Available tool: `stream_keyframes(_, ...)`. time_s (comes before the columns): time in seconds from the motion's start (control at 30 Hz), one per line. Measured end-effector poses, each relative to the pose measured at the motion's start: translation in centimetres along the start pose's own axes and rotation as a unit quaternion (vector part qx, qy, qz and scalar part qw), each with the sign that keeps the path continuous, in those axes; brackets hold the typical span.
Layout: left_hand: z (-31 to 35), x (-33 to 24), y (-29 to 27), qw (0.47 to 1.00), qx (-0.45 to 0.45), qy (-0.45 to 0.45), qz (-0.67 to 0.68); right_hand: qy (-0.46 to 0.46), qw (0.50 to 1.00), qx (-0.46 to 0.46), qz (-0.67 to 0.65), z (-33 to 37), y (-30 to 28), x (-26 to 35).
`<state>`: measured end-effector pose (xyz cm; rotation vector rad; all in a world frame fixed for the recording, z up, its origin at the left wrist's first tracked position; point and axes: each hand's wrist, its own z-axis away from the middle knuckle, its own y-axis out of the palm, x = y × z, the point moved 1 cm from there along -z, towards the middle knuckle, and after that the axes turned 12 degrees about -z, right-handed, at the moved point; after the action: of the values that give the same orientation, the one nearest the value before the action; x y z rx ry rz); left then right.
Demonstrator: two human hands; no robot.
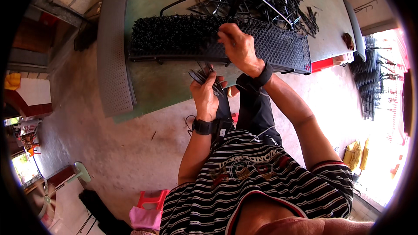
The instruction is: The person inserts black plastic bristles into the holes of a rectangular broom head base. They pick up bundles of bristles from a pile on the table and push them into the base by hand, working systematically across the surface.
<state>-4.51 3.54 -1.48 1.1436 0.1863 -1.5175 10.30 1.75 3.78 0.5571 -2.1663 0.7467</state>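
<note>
A long black perforated panel (281, 45) lies across the table in front of me. Its left half is filled with dense, short black bristle-like tufts (172, 37), while bare holes show on the right half. My right hand (240, 48) is closed at the border between tufts and bare holes, its fingertips pressed together; what they pinch is too small to make out. Below the panel's front edge, my left hand (205, 95) grips a bunch of thin black strips (200, 75). Behind the panel spreads a big loose pile of similar black strips (265, 2).
The panel rests on the green table (148, 98). Bent metal rods (267, 3) rise behind the panel. A grey perforated sheet (114, 52) lies along the table's left end. A red stool (152, 199) stands behind me at left; stacked black racks (369, 78) are at far right.
</note>
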Motion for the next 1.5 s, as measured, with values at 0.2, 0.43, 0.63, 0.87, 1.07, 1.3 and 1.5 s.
stream_keyframes(0.2,0.1,0.0,-0.1,1.0,-0.002,0.001,0.003,-0.1,0.975,0.08,0.183,-0.2,-0.4,0.6)
stream_keyframes(0.43,0.3,0.2,0.7,0.999,0.04,-0.004,0.002,0.26,0.942,0.207,-0.041,2.8,-0.9,1.0)
stream_keyframes(0.63,0.6,0.6,0.4,0.999,0.025,0.027,-0.008,0.164,0.976,-0.032,-0.137,1.4,-0.8,2.0)
stream_keyframes(0.87,0.4,0.6,-0.1,0.999,0.024,0.036,-0.017,0.053,0.995,-0.044,-0.075,0.8,0.3,1.0)
stream_keyframes(1.07,0.7,0.3,-0.1,0.999,0.008,0.011,-0.044,0.039,0.996,-0.029,-0.07,0.6,0.6,0.8)
stream_keyframes(1.3,1.1,0.0,0.2,0.997,-0.006,0.023,-0.068,0.032,0.997,-0.011,-0.07,0.3,0.7,1.0)
stream_keyframes(1.5,1.1,0.3,0.1,0.997,0.007,0.035,-0.068,0.029,0.996,-0.009,-0.082,0.2,0.6,1.3)
